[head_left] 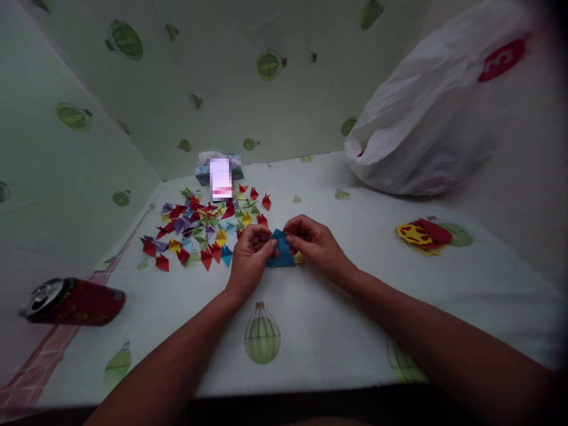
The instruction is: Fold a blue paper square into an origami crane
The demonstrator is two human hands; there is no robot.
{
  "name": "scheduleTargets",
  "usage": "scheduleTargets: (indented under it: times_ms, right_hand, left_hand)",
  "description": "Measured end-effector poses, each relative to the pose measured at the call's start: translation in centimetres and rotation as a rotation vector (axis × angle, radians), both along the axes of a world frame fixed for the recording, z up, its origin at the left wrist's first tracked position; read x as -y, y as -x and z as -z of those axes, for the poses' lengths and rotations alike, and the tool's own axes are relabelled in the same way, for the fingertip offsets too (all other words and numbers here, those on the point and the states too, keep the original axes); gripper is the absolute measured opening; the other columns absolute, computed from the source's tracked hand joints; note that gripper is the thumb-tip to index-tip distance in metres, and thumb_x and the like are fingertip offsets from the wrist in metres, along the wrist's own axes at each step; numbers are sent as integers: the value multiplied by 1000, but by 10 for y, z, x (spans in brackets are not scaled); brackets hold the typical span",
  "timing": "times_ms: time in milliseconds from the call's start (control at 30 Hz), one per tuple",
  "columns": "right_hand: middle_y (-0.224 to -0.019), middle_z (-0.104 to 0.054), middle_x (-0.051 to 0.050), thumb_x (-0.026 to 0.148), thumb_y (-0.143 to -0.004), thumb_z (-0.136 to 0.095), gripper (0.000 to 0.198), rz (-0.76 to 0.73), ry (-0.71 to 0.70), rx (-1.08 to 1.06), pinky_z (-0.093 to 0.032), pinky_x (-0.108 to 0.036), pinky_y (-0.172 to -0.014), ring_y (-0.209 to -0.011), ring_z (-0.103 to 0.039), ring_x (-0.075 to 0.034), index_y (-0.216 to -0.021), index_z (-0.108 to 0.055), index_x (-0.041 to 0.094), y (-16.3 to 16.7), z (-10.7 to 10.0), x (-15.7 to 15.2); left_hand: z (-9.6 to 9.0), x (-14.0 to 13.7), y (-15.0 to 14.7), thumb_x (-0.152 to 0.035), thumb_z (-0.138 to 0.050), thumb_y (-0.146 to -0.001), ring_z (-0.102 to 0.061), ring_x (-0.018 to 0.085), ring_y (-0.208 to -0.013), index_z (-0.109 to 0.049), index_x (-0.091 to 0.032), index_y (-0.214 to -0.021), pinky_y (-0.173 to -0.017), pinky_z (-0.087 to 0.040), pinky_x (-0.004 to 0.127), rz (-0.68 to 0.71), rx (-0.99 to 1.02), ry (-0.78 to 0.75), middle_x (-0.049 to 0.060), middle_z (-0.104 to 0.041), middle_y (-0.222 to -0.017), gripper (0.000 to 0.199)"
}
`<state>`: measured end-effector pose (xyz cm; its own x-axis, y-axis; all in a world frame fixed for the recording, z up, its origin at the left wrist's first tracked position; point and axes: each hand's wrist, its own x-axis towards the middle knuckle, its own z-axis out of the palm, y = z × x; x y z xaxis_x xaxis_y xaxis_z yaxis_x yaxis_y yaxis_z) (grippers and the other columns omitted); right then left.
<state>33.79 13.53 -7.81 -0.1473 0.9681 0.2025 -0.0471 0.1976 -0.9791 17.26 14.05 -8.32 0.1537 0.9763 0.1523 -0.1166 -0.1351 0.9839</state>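
My left hand [251,254] and my right hand [317,242] meet over the middle of the table, each with thumb and fingers pinched on a piece of blue origami paper [278,234]. Its pointed tip rises between the fingertips; the fingers hide much of its shape. More blue paper shows just below; whether it is a separate sheet I cannot tell. A bit of yellow paper [299,258] peeks out under my right hand. Beyond my left hand lies a spread of small folded paper pieces [206,257] in red, blue, yellow, green and purple.
A phone [220,177] with a lit, blurred screen leans on a tissue box [204,173] at the back. The red can [80,302] stands at the left edge. To the right are red and yellow paper cut-outs [419,235] and a large white plastic bag [417,130].
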Motion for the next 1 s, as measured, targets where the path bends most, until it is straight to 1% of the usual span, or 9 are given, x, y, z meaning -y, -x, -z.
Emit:
scheduleTargets:
  times_ms: [167,367,533,667,767,900,1000]
  right_hand:
    - [-69,-54,5,26,-80,-64,11,6,3,11,-42,-27,-59,-60,-52,-11,-87,-58,20,0,0,0]
    - [-69,-54,4,26,-80,-65,12,5,2,1,-43,-27,-59,-60,-52,-11,-88,-58,20,0,2,-1]
    - [-68,-55,4,27,-80,-65,13,9,-1,13,-42,-27,-59,-60,-52,-11,-90,-59,19,0,3,-1]
    - [-70,-56,3,26,-80,-64,10,-4,-2,28,-43,-27,-60,-61,-53,-11,-85,-60,19,-1,3,-1]
    - [-71,-58,3,26,-79,-65,10,-16,22,11,-44,-28,-61,-62,-55,-11,-83,-60,18,-1,3,-2]
    - [-69,-58,3,27,-77,-67,11,-16,65,-21,-44,-27,-60,-61,-55,-11,-81,-60,18,0,1,-1]
    - [-70,-57,3,25,-77,-66,10,0,48,-11,-43,-27,-61,-62,-53,-11,-82,-61,18,0,-1,0]
  left_hand:
    - [0,0,0,-26,-74,-76,-59,9,-59,-55,-20,-88,-59,-50,23,-4,-17,26,-4,-59,-78,23]
    - [0,0,0,-24,-72,-77,-59,9,-60,-56,-20,-86,-60,-48,23,-3,-31,12,-4,-59,-77,19]
    - [2,-2,0,-26,-74,-75,-58,10,-58,-57,-20,-83,-59,-48,24,-1,-25,29,-4,-60,-72,20]
    - [1,0,0,-30,-75,-75,-61,10,-58,-61,-18,-84,-60,-51,25,39,-38,77,-2,-65,-73,20]
    - [-1,2,1,-34,-75,-77,-63,12,-59,-62,-17,-82,-61,-52,25,43,-67,89,-1,-68,-73,22]
    - [-2,3,0,-36,-75,-76,-65,13,-60,-63,-17,-82,-62,-53,26,52,-70,102,0,-70,-73,23]
    - [-1,3,0,-36,-76,-76,-65,12,-58,-64,-17,-82,-61,-53,25,56,-70,124,-1,-70,-71,24]
